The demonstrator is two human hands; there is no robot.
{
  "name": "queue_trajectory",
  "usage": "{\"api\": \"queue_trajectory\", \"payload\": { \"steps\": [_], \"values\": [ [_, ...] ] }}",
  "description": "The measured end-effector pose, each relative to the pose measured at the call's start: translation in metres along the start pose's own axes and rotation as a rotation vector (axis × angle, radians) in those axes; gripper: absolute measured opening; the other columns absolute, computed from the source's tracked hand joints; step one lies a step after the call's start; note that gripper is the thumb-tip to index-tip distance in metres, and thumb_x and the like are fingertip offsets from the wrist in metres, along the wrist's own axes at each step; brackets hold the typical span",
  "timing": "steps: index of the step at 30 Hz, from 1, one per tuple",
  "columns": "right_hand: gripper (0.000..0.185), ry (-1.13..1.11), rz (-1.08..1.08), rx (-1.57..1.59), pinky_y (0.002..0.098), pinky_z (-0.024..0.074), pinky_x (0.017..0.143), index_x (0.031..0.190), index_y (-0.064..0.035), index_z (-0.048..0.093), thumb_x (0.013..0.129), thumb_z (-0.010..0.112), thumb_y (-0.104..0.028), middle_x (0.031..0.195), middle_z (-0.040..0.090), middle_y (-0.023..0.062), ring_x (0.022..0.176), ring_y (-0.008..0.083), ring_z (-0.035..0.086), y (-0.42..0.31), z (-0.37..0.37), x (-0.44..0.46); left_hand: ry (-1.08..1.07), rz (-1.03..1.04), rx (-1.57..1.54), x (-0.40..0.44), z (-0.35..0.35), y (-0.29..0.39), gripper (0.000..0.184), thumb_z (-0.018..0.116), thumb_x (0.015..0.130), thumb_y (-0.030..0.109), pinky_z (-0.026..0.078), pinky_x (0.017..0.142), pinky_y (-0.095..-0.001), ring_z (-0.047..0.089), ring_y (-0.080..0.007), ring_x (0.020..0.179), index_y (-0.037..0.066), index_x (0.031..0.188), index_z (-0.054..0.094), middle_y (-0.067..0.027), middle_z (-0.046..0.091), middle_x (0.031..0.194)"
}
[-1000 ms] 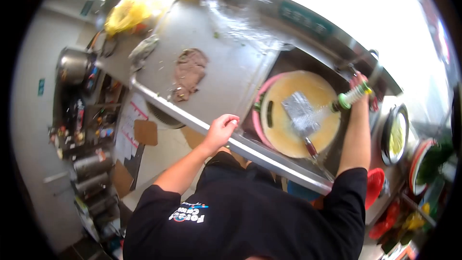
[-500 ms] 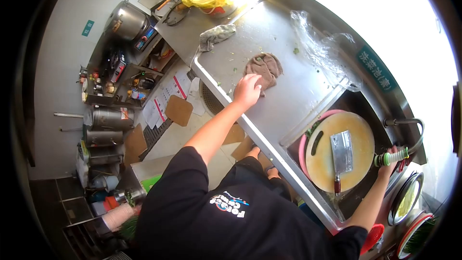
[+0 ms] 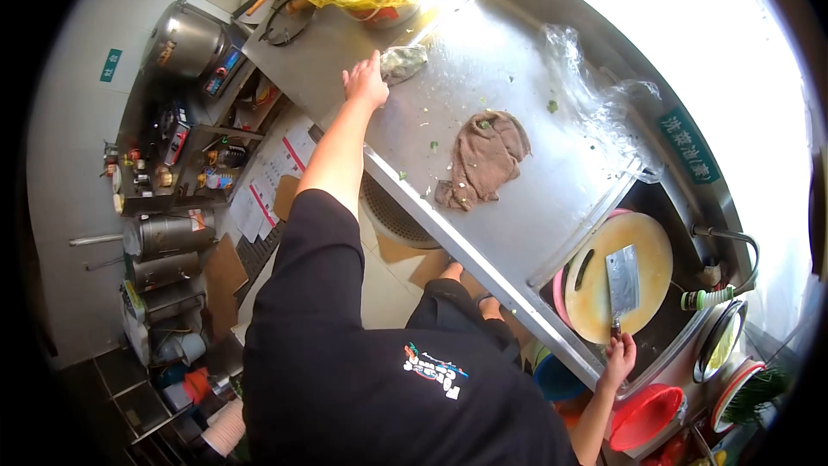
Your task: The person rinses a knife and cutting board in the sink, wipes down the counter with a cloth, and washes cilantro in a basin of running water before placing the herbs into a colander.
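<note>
My left hand (image 3: 366,84) is at the far left edge of the steel counter, its fingers closed on a crumpled greyish-green cloth (image 3: 404,64). A brown rag (image 3: 488,160) lies bunched on the counter between my hands. In the sink, a round chopping board (image 3: 595,246) rests over a pink-rimmed basin (image 3: 559,293). On the board lies a cleaver (image 3: 623,280), its blade flat and its handle toward me. My right hand (image 3: 617,362) has its fingers curled around the handle's end.
Vegetable scraps dot the steel counter (image 3: 448,60). Clear plastic film (image 3: 595,91) lies along its back. A yellow-lined bucket (image 3: 379,13) stands at the far left end. The faucet (image 3: 729,233) curves over the sink's right side; a red basin (image 3: 647,414) sits below right.
My left hand has left the brown rag, now spread wider, and moved left to the greyish-green cloth. My right hand has come from beside the faucet to the cleaver's handle.
</note>
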State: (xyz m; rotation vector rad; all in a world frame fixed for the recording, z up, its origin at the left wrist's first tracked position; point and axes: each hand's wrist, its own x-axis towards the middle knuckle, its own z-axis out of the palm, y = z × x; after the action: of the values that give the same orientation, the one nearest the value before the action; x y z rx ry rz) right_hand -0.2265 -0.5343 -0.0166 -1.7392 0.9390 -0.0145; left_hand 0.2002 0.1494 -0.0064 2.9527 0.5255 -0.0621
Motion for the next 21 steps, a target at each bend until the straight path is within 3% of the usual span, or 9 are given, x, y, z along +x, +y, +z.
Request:
{"api": "queue_trajectory", "payload": {
  "steps": [1, 5, 6, 8, 10, 12, 16, 17, 21],
  "values": [
    [0.032, -0.025, -0.017, -0.049, 0.0252, 0.0525, 0.074, 0.128, 0.0012, 0.054, 0.097, 0.051, -0.007, 0.120, 0.060, 0.0093, 0.096, 0.0166, 0.065, -0.015, 0.019, -0.011, -0.031, 0.020, 0.092, -0.002, -0.011, 0.006, 0.061, 0.070, 0.079, 0.021, 0.034, 0.111, -0.0435, 0.050, -0.0298, 0.126, 0.015, 0.137, 0.051, -0.0100, 0.057, 0.133],
    [0.028, -0.265, -0.229, -0.192, 0.0266, 0.0533, 0.074, 0.122, 0.0027, 0.057, 0.096, 0.050, -0.003, 0.117, 0.061, 0.0106, 0.094, 0.0168, 0.066, -0.068, 0.115, -0.028, 0.197, 0.094, -0.223, 0.000, -0.012, -0.016, 0.049, 0.077, 0.073, 0.025, 0.050, 0.091, -0.0393, 0.063, -0.0328, 0.104, 0.009, 0.117, 0.064, -0.0136, 0.067, 0.111],
    [0.024, -0.317, -0.368, -0.317, 0.0287, 0.0538, 0.077, 0.116, 0.0031, 0.060, 0.094, 0.050, 0.002, 0.112, 0.061, 0.0123, 0.093, 0.0191, 0.066, -0.097, 0.144, -0.035, 0.194, 0.082, -0.216, 0.001, -0.023, -0.030, 0.049, 0.077, 0.073, 0.025, 0.050, 0.091, -0.0393, 0.063, -0.0328, 0.104, 0.009, 0.117, 0.064, -0.0136, 0.067, 0.111],
    [0.020, -0.390, -0.728, -0.423, 0.0350, 0.0520, 0.082, 0.111, 0.0039, 0.061, 0.092, 0.055, 0.003, 0.106, 0.063, 0.0173, 0.095, 0.0288, 0.064, -0.133, 0.195, -0.035, 0.287, 0.164, -0.639, 0.003, -0.052, -0.066, 0.049, 0.078, 0.072, 0.017, 0.051, 0.090, -0.0374, 0.065, -0.0302, 0.102, 0.004, 0.116, 0.062, -0.0151, 0.068, 0.109],
    [0.020, -0.481, -0.854, -0.430, 0.0362, 0.0512, 0.083, 0.110, 0.0030, 0.062, 0.091, 0.057, 0.004, 0.106, 0.063, 0.0188, 0.097, 0.0328, 0.063, -0.163, 0.238, -0.037, 0.255, 0.139, -0.907, -0.012, -0.110, -0.086, 0.049, 0.078, 0.072, 0.009, 0.051, 0.089, -0.0348, 0.065, -0.0262, 0.101, 0.000, 0.117, 0.060, -0.0160, 0.068, 0.108],
    [0.020, -0.526, -0.896, -0.419, 0.0362, 0.0512, 0.084, 0.110, 0.0025, 0.062, 0.090, 0.057, 0.004, 0.106, 0.063, 0.0187, 0.097, 0.0331, 0.063, -0.190, 0.271, -0.041, 0.478, 0.150, -0.717, -0.014, -0.133, -0.119, 0.048, 0.076, 0.073, 0.003, 0.051, 0.090, -0.0333, 0.065, -0.0228, 0.102, -0.001, 0.118, 0.058, -0.0150, 0.068, 0.109],
    [0.021, -0.588, -0.930, -0.422, 0.0370, 0.0514, 0.084, 0.110, 0.0015, 0.062, 0.090, 0.057, 0.004, 0.107, 0.063, 0.0181, 0.097, 0.0331, 0.064, -0.204, 0.305, -0.042, 0.584, -0.004, -0.354, -0.013, -0.118, -0.176, 0.047, 0.077, 0.072, 0.010, 0.049, 0.091, -0.0406, 0.063, -0.0333, 0.105, 0.003, 0.115, 0.059, -0.0177, 0.066, 0.111],
    [0.021, -0.588, -0.931, -0.429, 0.0370, 0.0514, 0.084, 0.110, 0.0015, 0.062, 0.090, 0.057, 0.004, 0.107, 0.063, 0.0181, 0.097, 0.0331, 0.064, -0.203, 0.307, -0.043, 0.594, -0.013, -0.334, -0.009, -0.100, -0.192, 0.048, 0.077, 0.072, 0.013, 0.048, 0.091, -0.0436, 0.060, -0.0376, 0.106, 0.005, 0.116, 0.058, -0.0183, 0.065, 0.112],
    [0.020, -0.608, -0.902, -0.497, 0.0373, 0.0520, 0.082, 0.109, 0.0013, 0.063, 0.090, 0.058, 0.002, 0.107, 0.063, 0.0183, 0.095, 0.0340, 0.064, -0.201, 0.305, -0.055, 0.507, -0.120, -0.293, 0.005, -0.047, -0.205, 0.050, 0.076, 0.075, 0.015, 0.046, 0.094, -0.0416, 0.058, -0.0352, 0.112, 0.006, 0.120, 0.056, -0.0165, 0.062, 0.120]
  ]
}}
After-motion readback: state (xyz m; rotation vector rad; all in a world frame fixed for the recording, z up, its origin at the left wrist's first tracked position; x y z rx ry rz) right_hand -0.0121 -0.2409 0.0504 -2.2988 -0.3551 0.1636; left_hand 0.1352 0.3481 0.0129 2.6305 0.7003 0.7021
